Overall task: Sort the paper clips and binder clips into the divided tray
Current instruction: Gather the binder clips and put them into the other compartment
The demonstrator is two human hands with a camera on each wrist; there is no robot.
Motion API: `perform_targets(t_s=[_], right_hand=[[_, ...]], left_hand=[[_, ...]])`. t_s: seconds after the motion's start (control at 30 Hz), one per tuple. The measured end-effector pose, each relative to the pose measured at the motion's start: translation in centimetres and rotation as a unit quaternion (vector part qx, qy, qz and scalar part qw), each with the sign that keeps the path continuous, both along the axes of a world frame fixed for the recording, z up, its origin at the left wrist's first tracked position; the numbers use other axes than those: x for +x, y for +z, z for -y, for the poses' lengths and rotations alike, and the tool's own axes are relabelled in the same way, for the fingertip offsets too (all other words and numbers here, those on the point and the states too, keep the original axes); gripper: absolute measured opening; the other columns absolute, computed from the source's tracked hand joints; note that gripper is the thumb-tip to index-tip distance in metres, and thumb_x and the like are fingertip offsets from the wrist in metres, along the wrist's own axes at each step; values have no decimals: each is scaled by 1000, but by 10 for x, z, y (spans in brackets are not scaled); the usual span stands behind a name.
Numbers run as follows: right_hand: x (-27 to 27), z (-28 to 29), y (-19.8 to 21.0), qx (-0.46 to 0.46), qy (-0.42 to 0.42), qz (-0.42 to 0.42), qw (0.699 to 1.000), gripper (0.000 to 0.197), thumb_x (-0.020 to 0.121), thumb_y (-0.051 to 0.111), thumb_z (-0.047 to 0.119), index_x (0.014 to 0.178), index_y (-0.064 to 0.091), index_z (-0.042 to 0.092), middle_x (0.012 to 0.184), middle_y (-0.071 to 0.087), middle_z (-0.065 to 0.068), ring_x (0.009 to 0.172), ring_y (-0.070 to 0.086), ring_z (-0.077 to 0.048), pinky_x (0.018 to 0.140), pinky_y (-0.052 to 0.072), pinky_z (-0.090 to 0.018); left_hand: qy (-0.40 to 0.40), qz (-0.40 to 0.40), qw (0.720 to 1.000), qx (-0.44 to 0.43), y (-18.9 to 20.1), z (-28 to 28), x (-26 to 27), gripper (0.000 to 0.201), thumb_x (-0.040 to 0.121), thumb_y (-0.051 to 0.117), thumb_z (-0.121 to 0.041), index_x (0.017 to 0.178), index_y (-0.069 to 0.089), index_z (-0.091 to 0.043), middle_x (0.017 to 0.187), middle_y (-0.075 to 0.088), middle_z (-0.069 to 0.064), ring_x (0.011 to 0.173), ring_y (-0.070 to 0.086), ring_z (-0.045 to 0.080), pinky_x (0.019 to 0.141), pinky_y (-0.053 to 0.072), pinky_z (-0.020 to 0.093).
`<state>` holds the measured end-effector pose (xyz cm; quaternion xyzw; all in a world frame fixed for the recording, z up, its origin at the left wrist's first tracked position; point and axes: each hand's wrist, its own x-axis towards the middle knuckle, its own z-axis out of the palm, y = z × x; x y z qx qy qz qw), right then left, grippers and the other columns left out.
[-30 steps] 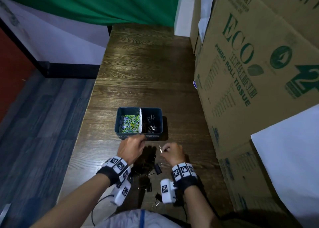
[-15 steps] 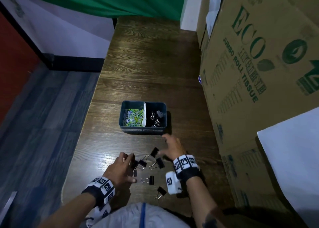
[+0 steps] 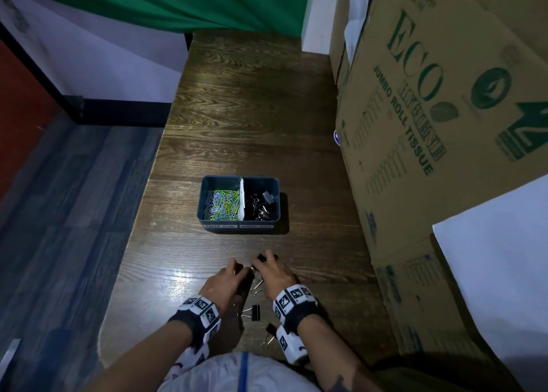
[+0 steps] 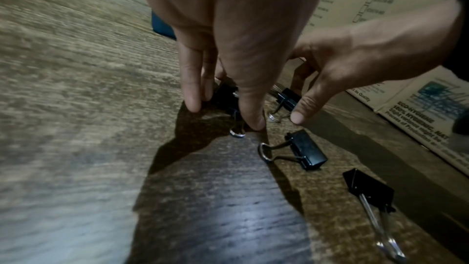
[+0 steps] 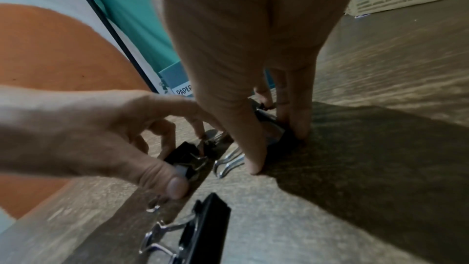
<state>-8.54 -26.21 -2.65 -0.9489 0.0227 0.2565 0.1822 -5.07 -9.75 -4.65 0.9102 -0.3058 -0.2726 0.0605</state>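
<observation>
The blue divided tray stands mid-table, with coloured paper clips in its left half and black binder clips in its right half. Close to the table's near edge, my left hand pinches a black binder clip lying on the wood between thumb and fingers. Right beside it, my right hand pinches another black binder clip on the table. Loose binder clips lie between my wrists.
A big cardboard box lines the table's right side, close to my right hand. The wooden table drops off to the floor on the left. A green curtain hangs at the far end.
Both hands left the tray, came back to the near edge and closed together over the loose binder clips. Half a second ago their fingers were spread; now each pinches a clip.
</observation>
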Motion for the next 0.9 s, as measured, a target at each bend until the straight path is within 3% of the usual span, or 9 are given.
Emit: perform_targets(t_s=[0.07,0.2,0.33,0.43,0.57,0.63,0.7,0.8,0.9], right_hand=[[-1,1,1,-2,-16,2,1000,61,81,61,-8,130,47,24,132,33,-12,115,50,-38,94,50,-47],[-3,5,0,1,-56,-11,998,57,77,70,-5,119,46,25,129,31,-8,109,52,-33,88,54,-48],[-6,10,-1,24,-126,9,992,52,72,83,9,93,40,31,117,32,0,90,55,-23,78,56,-43],[-8,13,-1,37,-184,35,982,43,77,78,11,82,39,28,107,34,5,82,52,-16,74,55,-37],[-9,22,1,61,-236,59,968,31,83,65,4,81,46,28,106,40,6,86,48,-10,64,38,-17],[-7,26,4,64,-258,62,962,25,85,62,3,84,50,24,107,41,6,86,47,-9,59,32,-16],[-4,28,8,63,-280,67,955,21,84,61,2,85,51,20,107,43,5,85,48,-11,58,34,-17],[4,32,17,70,-305,62,948,21,85,63,4,87,52,22,108,45,5,92,51,-13,68,44,-21],[18,39,38,108,-303,89,943,26,83,68,5,91,52,24,109,47,8,97,51,-11,65,39,-17]], left_hand=[[7,12,1000,3,0,3,-2,61,85,65,-30,137,35,-26,129,37,7,106,56,26,80,51,36],[16,10,1000,15,1,6,-1,55,85,67,-29,132,40,-20,131,40,8,105,58,25,84,51,36],[31,9,999,2,7,6,1,50,84,66,-36,127,45,-19,124,46,6,99,62,28,80,51,37],[36,23,999,-8,14,4,5,45,84,63,-39,123,46,-23,119,51,0,95,64,25,75,48,36],[39,81,994,-62,36,12,17,36,85,60,-45,113,48,-25,112,57,-5,88,65,20,63,43,30],[50,124,985,-105,53,22,33,36,86,60,-48,110,50,-24,110,59,-5,83,64,18,59,44,29],[65,162,976,-130,72,34,54,37,87,56,-51,113,49,-25,111,58,-7,79,62,12,58,44,24],[107,173,964,-170,98,52,81,49,87,59,-52,125,48,-24,120,59,-3,92,63,14,69,50,27],[123,170,960,-182,108,59,91,59,86,61,-52,134,45,-21,128,57,1,105,62,21,79,53,38]])
